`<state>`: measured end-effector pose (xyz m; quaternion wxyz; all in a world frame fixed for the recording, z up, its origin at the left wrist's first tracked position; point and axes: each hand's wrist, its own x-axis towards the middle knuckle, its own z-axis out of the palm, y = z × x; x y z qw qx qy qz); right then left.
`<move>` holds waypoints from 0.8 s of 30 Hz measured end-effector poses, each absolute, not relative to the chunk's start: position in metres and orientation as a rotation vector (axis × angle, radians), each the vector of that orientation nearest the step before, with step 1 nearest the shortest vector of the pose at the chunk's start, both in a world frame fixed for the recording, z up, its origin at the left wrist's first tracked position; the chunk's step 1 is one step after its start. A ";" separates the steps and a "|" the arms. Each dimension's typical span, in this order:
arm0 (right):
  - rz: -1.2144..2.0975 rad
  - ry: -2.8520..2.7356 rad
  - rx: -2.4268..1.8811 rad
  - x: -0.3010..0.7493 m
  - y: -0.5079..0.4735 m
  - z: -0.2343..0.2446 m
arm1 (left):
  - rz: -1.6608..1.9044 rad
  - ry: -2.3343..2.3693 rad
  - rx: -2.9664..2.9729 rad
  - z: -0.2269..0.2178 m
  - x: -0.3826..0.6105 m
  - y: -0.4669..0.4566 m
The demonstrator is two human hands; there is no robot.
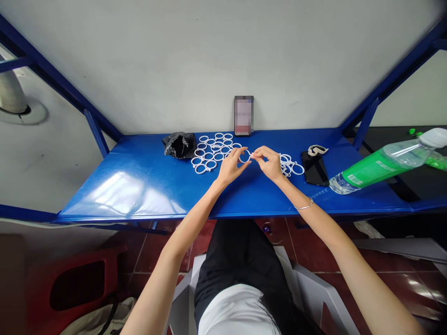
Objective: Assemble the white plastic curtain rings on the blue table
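Between my two hands is a white plastic ring (245,156), held just above the blue table. My left hand (231,166) grips the ring's left side between thumb and fingers. At its right edge, the fingertips of my right hand (267,160) pinch a small part of it, too small to make out. Several white rings (211,156) lie spread flat to the left, partly behind my left hand. A looser pile of white rings (292,167) sits just right of my right hand, which hides part of it.
A crumpled black bag (180,144) lies at the left of the blue table (139,158). One phone (243,115) leans on the wall; a black phone (314,168) lies at right, with a whitish curved item (317,150) by its top. Beyond it stands a green-labelled bottle (379,166).
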<state>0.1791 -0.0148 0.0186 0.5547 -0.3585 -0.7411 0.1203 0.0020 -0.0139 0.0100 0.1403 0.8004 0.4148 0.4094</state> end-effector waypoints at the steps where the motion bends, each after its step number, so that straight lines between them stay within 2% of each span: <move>1: 0.277 -1.752 -0.849 0.179 -0.015 0.019 | 1.176 1.201 2.312 0.010 0.002 -0.014; 24: 0.245 -1.771 -0.876 0.180 -0.017 0.023 | 1.218 1.216 2.325 0.009 0.001 -0.013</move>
